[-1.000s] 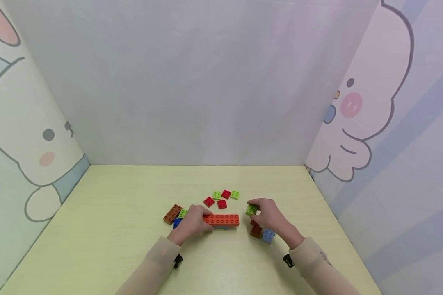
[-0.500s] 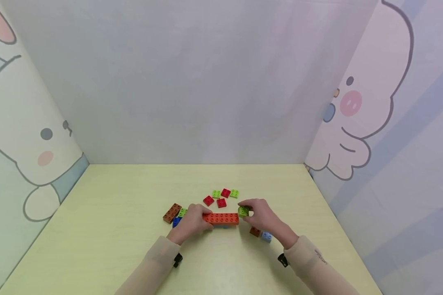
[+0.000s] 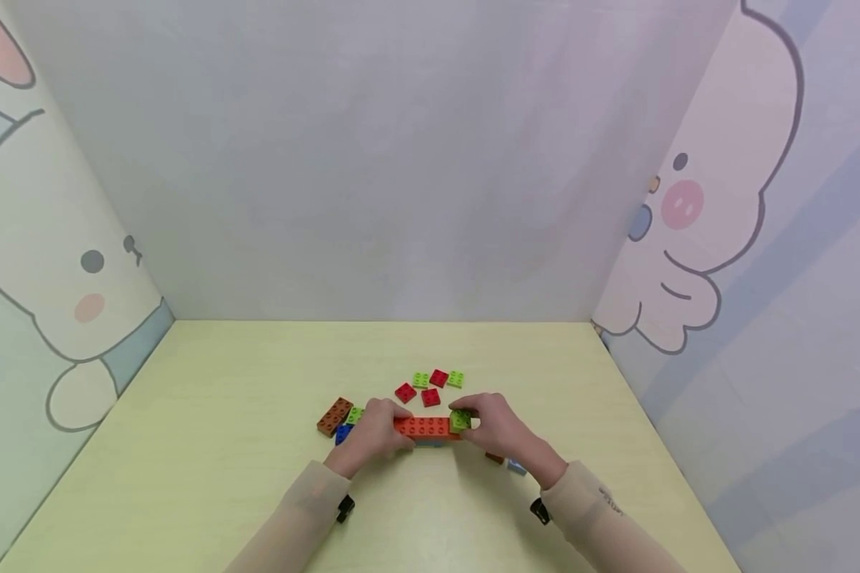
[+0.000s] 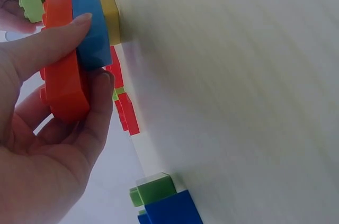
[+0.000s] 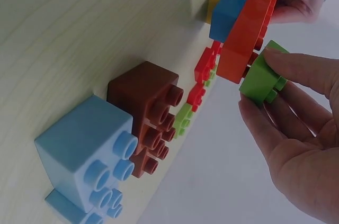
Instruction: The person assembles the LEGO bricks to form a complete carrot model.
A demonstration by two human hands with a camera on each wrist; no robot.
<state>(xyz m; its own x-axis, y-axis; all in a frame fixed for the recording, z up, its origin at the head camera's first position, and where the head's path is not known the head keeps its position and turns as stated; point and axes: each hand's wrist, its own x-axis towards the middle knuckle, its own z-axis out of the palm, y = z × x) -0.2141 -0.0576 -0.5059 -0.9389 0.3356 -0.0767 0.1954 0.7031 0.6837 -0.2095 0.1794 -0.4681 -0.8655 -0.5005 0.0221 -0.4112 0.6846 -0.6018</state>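
My left hand [image 3: 375, 434] grips the left end of a long red building brick [image 3: 427, 427]. Under that brick sits a blue brick [image 4: 91, 25], and below the blue one a yellow brick [image 4: 110, 15] meets the table. In the left wrist view the thumb lies over the blue brick. My right hand [image 3: 502, 430] pinches a small green brick [image 5: 260, 75] between thumb and fingers. The green brick is at the red brick's right end, over its studs; whether it is pressed on fully I cannot tell. The left hand partly hides the red brick.
Beyond the hands lie several thin red plates [image 3: 405, 392] and green plates [image 3: 455, 379]. To the left are a brown brick [image 3: 335, 416] and a blue brick [image 4: 174, 209] with a green one. Dark brown bricks [image 5: 144, 97] and light blue bricks [image 5: 85, 150] stand near the right hand.
My right hand has carried the green brick leftward, from above the dark brown bricks to the red brick's right end. The left hand and the red brick have stayed in place.
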